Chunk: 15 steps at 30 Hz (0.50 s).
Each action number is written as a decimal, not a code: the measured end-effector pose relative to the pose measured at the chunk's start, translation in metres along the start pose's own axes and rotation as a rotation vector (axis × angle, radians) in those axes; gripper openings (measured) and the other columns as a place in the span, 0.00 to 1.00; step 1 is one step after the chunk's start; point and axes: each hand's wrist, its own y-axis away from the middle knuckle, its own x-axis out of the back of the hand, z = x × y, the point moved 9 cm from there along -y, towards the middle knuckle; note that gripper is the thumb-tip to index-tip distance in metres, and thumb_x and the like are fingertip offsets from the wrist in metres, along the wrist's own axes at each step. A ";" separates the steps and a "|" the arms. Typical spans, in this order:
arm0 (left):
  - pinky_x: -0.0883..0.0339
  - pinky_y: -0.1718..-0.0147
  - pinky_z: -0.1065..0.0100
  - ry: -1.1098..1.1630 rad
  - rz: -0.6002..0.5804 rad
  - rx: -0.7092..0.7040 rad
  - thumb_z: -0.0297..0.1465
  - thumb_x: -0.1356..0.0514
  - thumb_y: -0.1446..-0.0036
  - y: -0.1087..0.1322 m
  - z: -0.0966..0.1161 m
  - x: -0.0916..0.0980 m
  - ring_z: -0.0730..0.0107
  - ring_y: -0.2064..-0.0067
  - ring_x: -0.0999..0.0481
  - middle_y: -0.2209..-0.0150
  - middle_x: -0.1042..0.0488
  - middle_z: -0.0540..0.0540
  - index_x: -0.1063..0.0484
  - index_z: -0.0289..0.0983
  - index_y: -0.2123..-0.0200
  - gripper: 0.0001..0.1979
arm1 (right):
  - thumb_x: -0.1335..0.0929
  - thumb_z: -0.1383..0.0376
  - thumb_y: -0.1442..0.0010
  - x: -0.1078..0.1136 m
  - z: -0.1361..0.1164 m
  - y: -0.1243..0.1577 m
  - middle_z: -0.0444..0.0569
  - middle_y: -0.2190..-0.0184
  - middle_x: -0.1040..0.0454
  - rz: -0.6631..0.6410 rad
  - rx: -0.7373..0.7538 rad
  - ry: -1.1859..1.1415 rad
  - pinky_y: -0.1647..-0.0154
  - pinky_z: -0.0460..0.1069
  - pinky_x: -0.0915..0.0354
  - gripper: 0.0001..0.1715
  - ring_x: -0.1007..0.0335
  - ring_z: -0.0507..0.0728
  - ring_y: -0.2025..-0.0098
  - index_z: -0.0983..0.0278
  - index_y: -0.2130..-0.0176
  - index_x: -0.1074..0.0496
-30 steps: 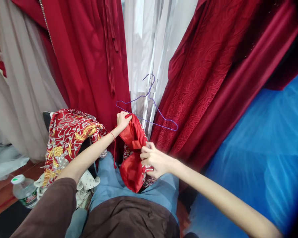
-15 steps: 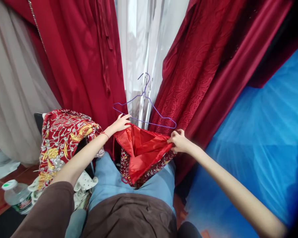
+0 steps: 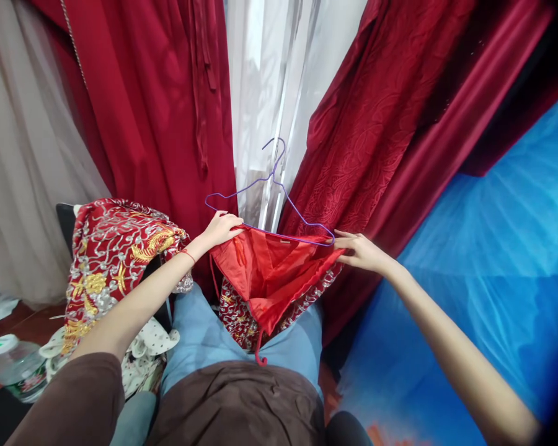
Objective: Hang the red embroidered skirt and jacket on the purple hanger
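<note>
A garment with a red satin lining (image 3: 270,266) and a sequined, embroidered outside (image 3: 239,316) lies over my lap, its open edge facing up. My left hand (image 3: 222,229) is closed on the left part of that edge, by the hanger's lower bar. At the right corner, my right hand (image 3: 363,253) grips the edge between thumb and fingers, close to the hanger's right end. The purple wire hanger (image 3: 275,176) rises upright behind the garment, its lower bar lying along the far edge. A red cord (image 3: 259,347) dangles from the near side.
On the left, a red garment with gold and silver embroidery (image 3: 97,272) drapes over a dark chair (image 3: 66,220). Below it are a dotted white cloth (image 3: 151,341) and a plastic bottle (image 3: 21,368). Red gowns (image 3: 162,111) hang ahead; blue tulle (image 3: 483,297) fills the right.
The hanger has come lower, its bar now against the garment's far edge. My right hand has shifted right and its fingers have straightened. The garment's opening is stretched wider.
</note>
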 end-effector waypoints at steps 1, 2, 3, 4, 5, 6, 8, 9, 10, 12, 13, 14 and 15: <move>0.48 0.39 0.55 -0.001 -0.004 0.003 0.34 0.46 0.36 0.000 0.002 0.001 0.61 0.47 0.25 0.50 0.20 0.44 0.23 0.41 0.55 0.13 | 0.31 0.58 0.47 0.001 -0.001 -0.001 0.49 0.59 0.18 -0.014 0.006 -0.066 0.37 0.67 0.39 0.09 0.26 0.68 0.45 0.59 0.69 0.22; 0.47 0.40 0.56 -0.004 -0.008 0.008 0.34 0.46 0.36 0.001 0.004 0.002 0.61 0.48 0.24 0.52 0.19 0.43 0.22 0.41 0.55 0.13 | 0.31 0.57 0.47 0.000 -0.003 -0.002 0.48 0.61 0.18 -0.034 0.015 -0.132 0.35 0.66 0.41 0.11 0.24 0.67 0.47 0.59 0.70 0.22; 0.46 0.42 0.56 -0.009 -0.012 0.014 0.34 0.47 0.36 0.001 0.006 0.003 0.61 0.49 0.24 0.53 0.19 0.43 0.22 0.40 0.56 0.14 | 0.31 0.55 0.48 0.000 -0.003 -0.003 0.49 0.61 0.18 -0.046 0.015 -0.190 0.33 0.66 0.42 0.12 0.23 0.66 0.49 0.60 0.70 0.22; 0.46 0.43 0.57 -0.015 -0.015 0.020 0.33 0.47 0.36 0.002 0.008 0.004 0.61 0.51 0.24 0.54 0.19 0.42 0.22 0.39 0.56 0.14 | 0.31 0.54 0.48 0.002 0.000 -0.005 0.49 0.61 0.18 -0.029 -0.004 -0.232 0.34 0.66 0.41 0.14 0.23 0.66 0.51 0.60 0.70 0.22; 0.45 0.45 0.57 -0.021 -0.015 0.026 0.33 0.47 0.36 0.002 0.010 0.006 0.61 0.52 0.24 0.55 0.19 0.41 0.22 0.39 0.57 0.14 | 0.31 0.53 0.49 0.004 0.004 -0.007 0.50 0.61 0.18 -0.010 -0.031 -0.264 0.35 0.65 0.39 0.15 0.23 0.67 0.51 0.61 0.69 0.22; 0.45 0.46 0.57 -0.026 -0.013 0.029 0.34 0.48 0.35 0.002 0.011 0.007 0.60 0.53 0.24 0.56 0.19 0.41 0.21 0.38 0.58 0.15 | 0.31 0.52 0.49 0.006 0.008 -0.009 0.51 0.60 0.18 0.010 -0.060 -0.289 0.38 0.65 0.36 0.17 0.23 0.67 0.52 0.62 0.68 0.22; 0.45 0.47 0.57 -0.034 -0.006 0.037 0.35 0.48 0.35 0.002 0.013 0.010 0.60 0.55 0.24 0.58 0.19 0.39 0.21 0.37 0.59 0.16 | 0.31 0.52 0.51 0.012 0.014 -0.016 0.53 0.60 0.18 0.062 -0.115 -0.315 0.45 0.63 0.31 0.19 0.22 0.68 0.54 0.63 0.67 0.21; 0.45 0.47 0.56 -0.037 -0.004 0.044 0.35 0.47 0.35 0.002 0.013 0.011 0.60 0.56 0.24 0.58 0.19 0.39 0.20 0.37 0.60 0.16 | 0.31 0.52 0.53 0.016 0.015 -0.020 0.53 0.60 0.18 0.092 -0.131 -0.316 0.47 0.61 0.30 0.20 0.22 0.68 0.55 0.63 0.66 0.21; 0.45 0.48 0.56 -0.041 -0.005 0.056 0.35 0.47 0.36 0.002 0.013 0.012 0.59 0.56 0.24 0.59 0.19 0.38 0.20 0.37 0.61 0.16 | 0.31 0.53 0.54 0.020 0.013 -0.026 0.53 0.62 0.18 0.122 -0.133 -0.312 0.49 0.60 0.30 0.20 0.22 0.67 0.56 0.63 0.66 0.21; 0.45 0.49 0.57 -0.044 -0.011 0.090 0.35 0.47 0.36 0.002 0.014 0.011 0.60 0.57 0.24 0.59 0.19 0.38 0.20 0.37 0.61 0.15 | 0.31 0.53 0.53 0.027 0.003 -0.038 0.51 0.65 0.18 0.158 -0.111 -0.285 0.54 0.56 0.31 0.18 0.23 0.64 0.60 0.63 0.67 0.22; 0.45 0.49 0.57 -0.042 -0.014 0.112 0.34 0.47 0.36 0.002 0.016 0.010 0.60 0.58 0.24 0.60 0.19 0.39 0.20 0.37 0.61 0.15 | 0.32 0.54 0.52 0.030 -0.003 -0.045 0.49 0.68 0.19 0.177 -0.104 -0.264 0.57 0.54 0.32 0.17 0.25 0.61 0.64 0.63 0.68 0.22; 0.45 0.50 0.57 -0.037 -0.019 0.134 0.34 0.47 0.36 0.002 0.018 0.008 0.61 0.58 0.24 0.60 0.19 0.39 0.20 0.36 0.61 0.15 | 0.32 0.53 0.50 0.034 -0.009 -0.051 0.48 0.71 0.21 0.211 -0.108 -0.238 0.61 0.52 0.33 0.16 0.28 0.59 0.68 0.63 0.70 0.24; 0.45 0.50 0.57 -0.030 -0.022 0.154 0.33 0.47 0.36 0.001 0.020 0.006 0.61 0.59 0.24 0.61 0.19 0.39 0.20 0.36 0.62 0.15 | 0.33 0.53 0.48 0.039 -0.012 -0.057 0.46 0.75 0.25 0.266 -0.125 -0.213 0.65 0.50 0.36 0.16 0.32 0.56 0.71 0.63 0.72 0.25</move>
